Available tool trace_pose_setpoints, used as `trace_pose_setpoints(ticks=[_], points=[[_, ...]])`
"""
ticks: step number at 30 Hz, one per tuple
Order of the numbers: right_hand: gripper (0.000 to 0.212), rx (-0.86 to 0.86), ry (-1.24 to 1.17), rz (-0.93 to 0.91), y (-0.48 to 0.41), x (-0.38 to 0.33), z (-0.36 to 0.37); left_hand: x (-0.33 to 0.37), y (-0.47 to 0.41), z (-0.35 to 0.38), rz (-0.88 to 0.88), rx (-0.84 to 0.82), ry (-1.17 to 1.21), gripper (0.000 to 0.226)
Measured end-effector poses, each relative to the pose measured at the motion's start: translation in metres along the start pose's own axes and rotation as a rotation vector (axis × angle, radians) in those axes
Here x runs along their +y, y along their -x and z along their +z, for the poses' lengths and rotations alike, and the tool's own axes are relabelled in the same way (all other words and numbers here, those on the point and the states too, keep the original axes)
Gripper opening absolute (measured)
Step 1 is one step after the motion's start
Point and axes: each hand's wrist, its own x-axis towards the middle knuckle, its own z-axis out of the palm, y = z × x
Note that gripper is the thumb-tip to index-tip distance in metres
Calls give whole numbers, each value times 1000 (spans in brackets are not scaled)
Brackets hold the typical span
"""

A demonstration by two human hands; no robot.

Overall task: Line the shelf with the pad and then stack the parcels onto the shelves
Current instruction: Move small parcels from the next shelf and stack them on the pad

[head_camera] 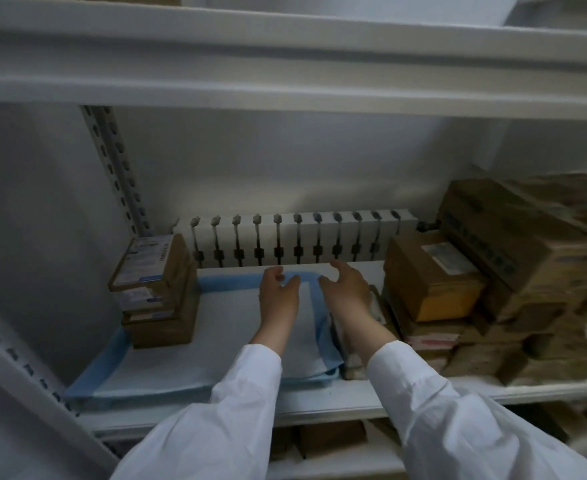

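**Both hands over the pad, holding nothing**

Fingers loosely curled on the left hand [280,292], spread and half bent on the right hand [347,289], and neither one is gripping a thing. Whether the tips touch the sheet below is hard to tell. Under them the blue-edged pad [216,327] lies on the shelf [319,400], its right edge rumpled. At nine o'clock of the hands, a small stack of parcels [157,292] sits on the pad. At three o'clock, brown boxes [434,275] crowd the shelf.
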Motion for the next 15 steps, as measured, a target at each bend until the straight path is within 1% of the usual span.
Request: trace_pose_setpoints(ticks=[2,4,7,10,15], points=[[52,-8,45,62,-5,17,-8,-8,3,19,-137,-91,-1,47],[57,-32,60,142,-9,29,-14,-14,4,37,-239,-167,-60,50],[60,-83,109,201,-13,39,-22,-21,9,54,-343,-237,-117,45],[62,-112,46,266,-18,47,-24,-31,15,67,-414,-289,-27,40],[50,-131,-6,260,-21,49,-26,-26,31,70,-539,-335,187,27]])
